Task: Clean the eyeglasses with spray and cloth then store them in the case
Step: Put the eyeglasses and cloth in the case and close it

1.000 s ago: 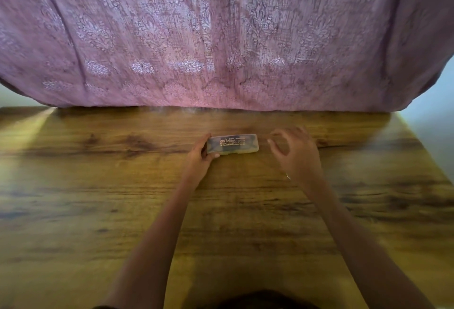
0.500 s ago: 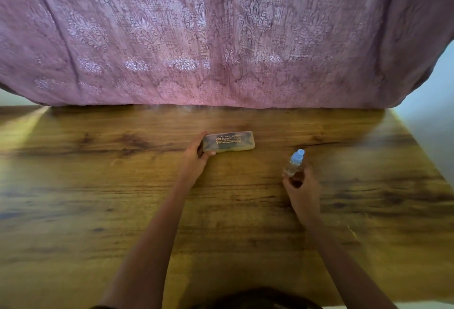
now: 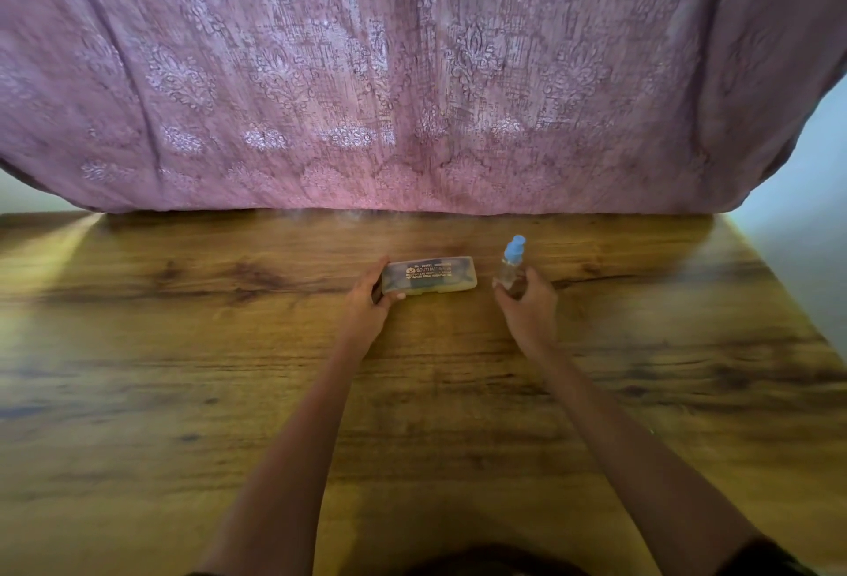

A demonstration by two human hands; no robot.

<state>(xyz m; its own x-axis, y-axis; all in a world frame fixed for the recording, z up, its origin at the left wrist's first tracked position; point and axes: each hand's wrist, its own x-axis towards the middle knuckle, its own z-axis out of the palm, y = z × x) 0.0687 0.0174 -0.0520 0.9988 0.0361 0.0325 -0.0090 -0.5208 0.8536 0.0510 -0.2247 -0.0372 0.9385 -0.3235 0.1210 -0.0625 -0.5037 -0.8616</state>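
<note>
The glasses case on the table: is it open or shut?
Shut. The case lies flat on the table with its printed lid down; no gap shows. The left hand grips its left end.

The left arm (image 3: 293,438) and right arm (image 3: 632,438) are bare; a dark sleeve (image 3: 774,559) edges the right.

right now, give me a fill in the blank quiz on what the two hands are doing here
1. The left hand grips the ____ end of the case.
2. The right hand holds a bottle with a ____ cap.
3. The bottle is on the ____ side of the case.
4. The case lies on a ____ table.

Missing words: left; blue; right; wooden
</note>
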